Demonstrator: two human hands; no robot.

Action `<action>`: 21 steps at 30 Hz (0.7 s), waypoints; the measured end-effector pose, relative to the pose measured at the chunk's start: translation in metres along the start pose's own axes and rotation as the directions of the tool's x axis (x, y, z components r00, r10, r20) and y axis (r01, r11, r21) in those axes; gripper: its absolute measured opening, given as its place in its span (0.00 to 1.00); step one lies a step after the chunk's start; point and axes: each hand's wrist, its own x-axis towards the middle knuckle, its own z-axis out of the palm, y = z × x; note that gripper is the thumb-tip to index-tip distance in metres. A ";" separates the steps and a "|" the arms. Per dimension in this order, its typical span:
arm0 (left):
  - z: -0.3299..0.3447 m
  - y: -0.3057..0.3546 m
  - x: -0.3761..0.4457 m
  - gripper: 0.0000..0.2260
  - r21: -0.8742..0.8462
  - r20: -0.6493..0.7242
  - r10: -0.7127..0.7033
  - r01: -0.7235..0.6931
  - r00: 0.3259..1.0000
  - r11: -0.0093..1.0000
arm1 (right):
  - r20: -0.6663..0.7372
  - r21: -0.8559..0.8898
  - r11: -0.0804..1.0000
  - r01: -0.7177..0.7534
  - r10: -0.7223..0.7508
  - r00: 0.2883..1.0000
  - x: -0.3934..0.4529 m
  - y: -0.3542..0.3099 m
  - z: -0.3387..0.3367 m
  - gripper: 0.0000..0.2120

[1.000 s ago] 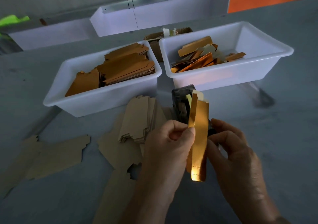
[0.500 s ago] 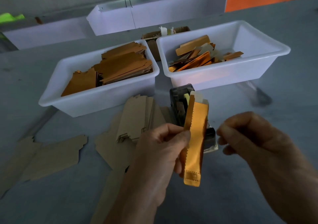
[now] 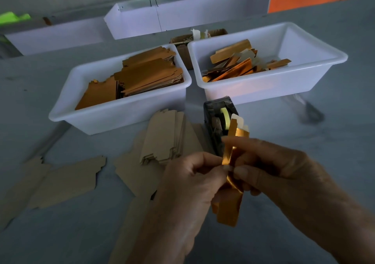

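Dim, bluish light lay over the grey table (image 3: 334,142), brightest on the white walls of the left tub (image 3: 121,117) and the right tub (image 3: 263,89). The gold strip (image 3: 229,213) glinted between the shadowed left hand (image 3: 188,182) and right hand (image 3: 284,174), the latter softened by motion blur. A dark tool (image 3: 308,112) beside the right tub was smeared, and the frame's edges bowed outward.

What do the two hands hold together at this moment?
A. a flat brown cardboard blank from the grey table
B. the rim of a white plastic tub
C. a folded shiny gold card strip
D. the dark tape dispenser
C: the left hand and the right hand both pinch the folded shiny gold card strip between fingers and thumb, holding it up above the table.
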 end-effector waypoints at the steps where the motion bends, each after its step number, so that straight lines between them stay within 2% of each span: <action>1: 0.000 0.000 0.000 0.04 0.002 0.007 0.001 -0.001 1.000 1.000 | -0.005 -0.007 1.000 -0.007 0.007 1.000 0.000 -0.001 0.000 0.24; 5: 0.000 0.001 -0.001 0.04 0.040 0.026 0.031 -0.032 0.999 0.999 | -0.056 -0.092 0.995 -0.045 0.040 0.998 0.002 -0.005 0.001 0.33; 11: -0.001 0.002 0.001 0.05 0.003 0.088 -0.017 0.017 0.996 1.000 | -0.108 -0.215 0.972 -0.091 0.069 0.992 0.000 -0.009 0.003 0.33; 12: -0.001 0.001 0.001 0.08 0.004 0.092 -0.009 0.009 0.996 1.000 | -0.117 -0.235 0.967 -0.097 0.071 0.991 0.000 -0.009 0.004 0.33; 14: 0.000 -0.001 0.000 0.12 0.023 0.066 0.009 -0.011 0.998 1.000 | -0.139 -0.276 0.956 -0.102 0.065 0.988 -0.001 -0.010 0.005 0.31; 17: 0.002 -0.005 -0.001 0.07 0.055 0.013 0.053 -0.054 0.999 0.997 | -0.168 -0.308 0.946 -0.098 0.047 0.985 -0.001 -0.010 0.009 0.28; 21: 0.007 -0.008 -0.002 0.08 0.127 -0.066 0.148 -0.139 0.987 0.982 | -0.183 -0.325 0.939 -0.109 0.050 0.982 -0.001 -0.011 0.011 0.28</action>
